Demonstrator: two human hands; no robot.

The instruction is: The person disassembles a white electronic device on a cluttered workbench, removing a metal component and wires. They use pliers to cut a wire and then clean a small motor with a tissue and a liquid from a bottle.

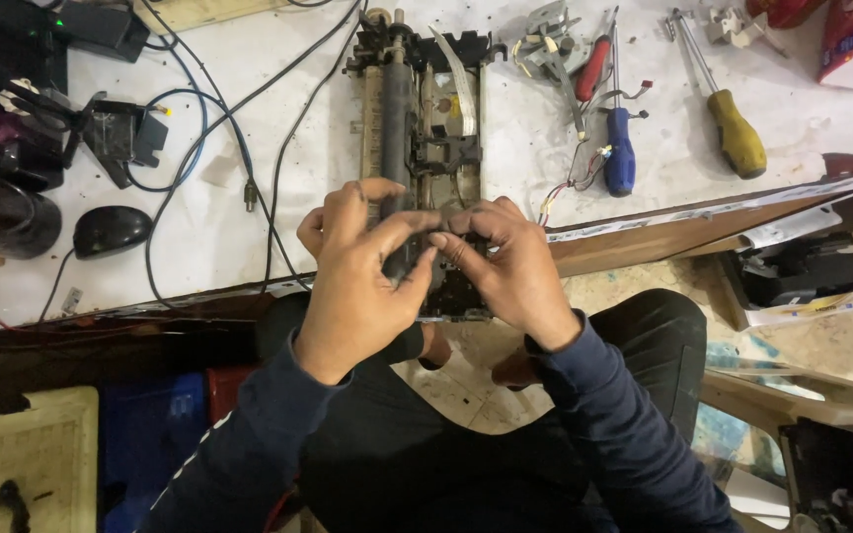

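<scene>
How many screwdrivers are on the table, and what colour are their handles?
Red-handled screwdriver: 1
Blue-handled screwdriver: 1
Yellow-handled screwdriver: 1
Total: 3, all lying on the white table, to the right of the long printer part that the left hand and right hand are gripping.

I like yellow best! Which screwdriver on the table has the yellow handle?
The screwdriver farthest right, lying slanted near the table edge. The other two have a blue handle and a red handle.
</scene>
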